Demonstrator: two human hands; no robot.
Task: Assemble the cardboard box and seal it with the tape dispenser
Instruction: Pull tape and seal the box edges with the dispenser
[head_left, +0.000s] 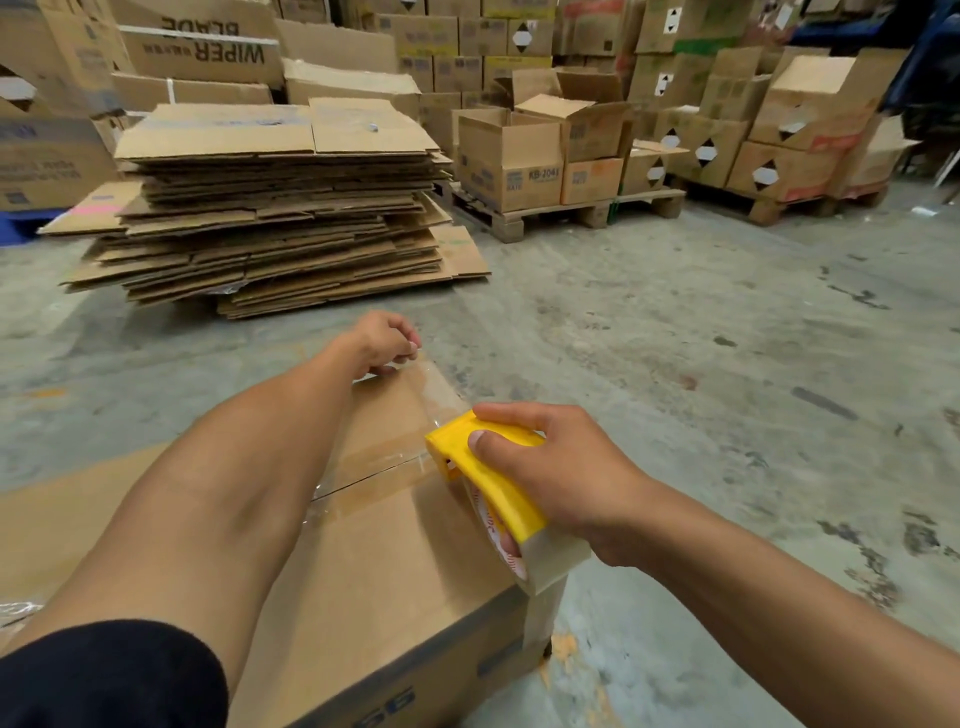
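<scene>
Now right hand (566, 478) grips tape dispenser (488, 488) on cardboard box (384, 561); left hand (382, 343) pinches tape (431, 384).

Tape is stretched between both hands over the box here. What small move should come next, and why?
Probably lower the stretched tape onto the box. The left hand pins its end at the far edge, the right hand grips the dispenser, and the strip between them looks lifted off the cardboard.

tape dispenser (485, 480) on box (374, 571), flattened cardboard stack (275, 208) behind
</scene>
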